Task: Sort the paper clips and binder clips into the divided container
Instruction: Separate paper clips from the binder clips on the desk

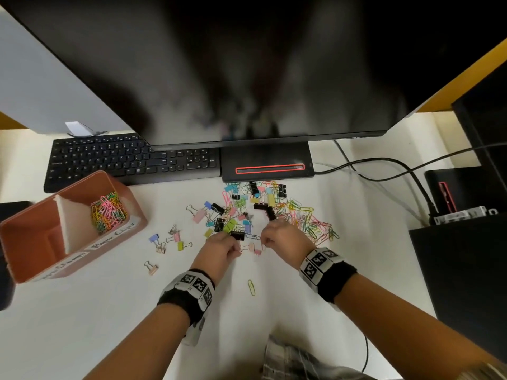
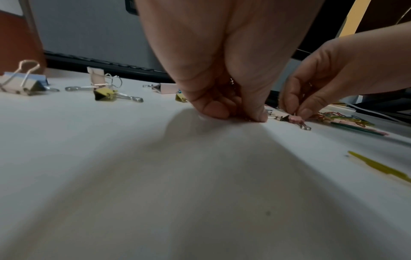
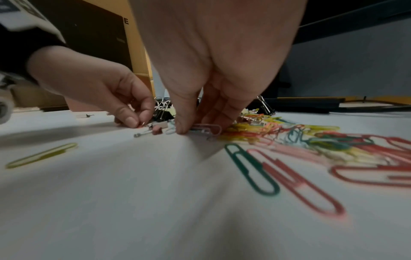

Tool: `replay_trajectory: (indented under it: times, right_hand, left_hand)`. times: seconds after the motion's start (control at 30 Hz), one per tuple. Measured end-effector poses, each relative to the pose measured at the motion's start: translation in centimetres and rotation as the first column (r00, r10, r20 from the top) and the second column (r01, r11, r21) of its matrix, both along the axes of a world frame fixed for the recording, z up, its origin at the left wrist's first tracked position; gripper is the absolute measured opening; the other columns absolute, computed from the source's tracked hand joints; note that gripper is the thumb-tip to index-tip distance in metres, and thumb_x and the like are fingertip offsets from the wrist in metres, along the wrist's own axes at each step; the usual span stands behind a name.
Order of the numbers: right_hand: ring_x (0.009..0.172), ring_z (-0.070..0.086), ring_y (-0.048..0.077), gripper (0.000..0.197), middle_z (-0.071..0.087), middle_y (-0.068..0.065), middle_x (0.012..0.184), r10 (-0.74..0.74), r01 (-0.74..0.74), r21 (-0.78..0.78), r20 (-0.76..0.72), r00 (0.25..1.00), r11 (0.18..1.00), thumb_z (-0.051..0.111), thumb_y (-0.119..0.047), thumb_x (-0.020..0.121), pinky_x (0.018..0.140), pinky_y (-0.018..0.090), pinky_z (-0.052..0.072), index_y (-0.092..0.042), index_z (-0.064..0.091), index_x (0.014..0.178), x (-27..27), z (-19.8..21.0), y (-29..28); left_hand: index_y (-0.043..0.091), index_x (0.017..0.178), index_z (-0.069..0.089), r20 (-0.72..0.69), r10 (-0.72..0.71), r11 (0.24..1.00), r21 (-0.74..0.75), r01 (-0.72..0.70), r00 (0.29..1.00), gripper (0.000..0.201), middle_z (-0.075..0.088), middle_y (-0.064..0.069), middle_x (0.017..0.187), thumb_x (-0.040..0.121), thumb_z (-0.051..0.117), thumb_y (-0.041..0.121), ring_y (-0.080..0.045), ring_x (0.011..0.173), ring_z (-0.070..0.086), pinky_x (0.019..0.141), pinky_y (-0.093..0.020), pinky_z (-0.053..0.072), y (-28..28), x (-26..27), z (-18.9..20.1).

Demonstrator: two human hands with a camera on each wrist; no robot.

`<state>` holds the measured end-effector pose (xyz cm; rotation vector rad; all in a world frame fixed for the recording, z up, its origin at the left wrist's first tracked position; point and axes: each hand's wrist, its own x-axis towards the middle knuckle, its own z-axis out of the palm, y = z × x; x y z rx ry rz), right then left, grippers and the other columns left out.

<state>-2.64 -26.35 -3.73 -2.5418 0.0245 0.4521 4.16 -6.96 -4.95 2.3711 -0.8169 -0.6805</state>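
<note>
Both my hands are down at the near edge of the clip pile, each pinching at paper clips.

The mixed pile of paper clips and binder clips (image 1: 263,212) sits at the centre of the head view on the white desk (image 1: 109,325), just below the monitor base (image 1: 267,162). My right hand (image 1: 282,237) has thumb and fingers curled onto a pink paper clip (image 3: 206,129) lying flat on the desk; my left hand (image 1: 219,250), just beside it, pinches something small and reddish at its fingertips (image 3: 133,121), and I cannot tell what. A lone yellow paper clip (image 1: 251,287) lies lower centre. The divided container (image 1: 131,204) stands at left, paper clips in its upper-right compartment. A keyboard (image 1: 131,160) lies above it.
</note>
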Motion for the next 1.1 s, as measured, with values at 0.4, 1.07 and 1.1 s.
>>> replay_trajectory:
  times: [0.4,1.07,1.1]
  right_hand:
    - [0.096,0.055,0.025,0.018,0.056,0.011,0.106,-0.147,0.148,0.007,-0.099,0.984,0.989,0.059,-0.015,0.088,0.088,0.034,0.046,-0.007,0.068,0.1,-2.2,0.3,0.3]
    - [0.075,0.051,0.013,0.018,0.052,-0.011,0.081,-0.334,0.333,0.137,-0.014,0.942,0.933,0.062,-0.011,0.084,0.072,0.027,0.045,-0.017,0.06,0.1,-3.4,2.0,-4.3]
    - [0.079,0.051,0.013,0.025,0.052,-0.012,0.085,-0.319,0.319,0.129,-0.025,0.948,0.939,0.061,-0.012,0.085,0.075,0.026,0.043,-0.017,0.059,0.11,-3.0,2.0,-4.4]
  left_hand:
    - [0.011,0.093,0.059,0.064,-0.044,0.998,0.048,0.041,0.997,0.007,0.061,-0.004,0.092,0.089,0.054,0.011,-0.015,0.082,0.049,0.072,-0.022,0.038,0.2,-1.1,1.0]
    - [0.008,0.095,0.064,0.047,-0.017,0.987,0.163,0.009,0.999,0.013,0.038,-0.014,0.144,0.088,0.054,0.007,-0.026,0.127,0.044,0.103,-0.028,0.033,-5.6,0.3,2.0]
    - [0.01,0.096,0.064,0.049,-0.016,0.984,0.178,0.007,0.999,0.013,0.039,-0.013,0.144,0.088,0.054,0.009,-0.024,0.126,0.045,0.102,-0.029,0.035,-5.6,0.4,2.1]
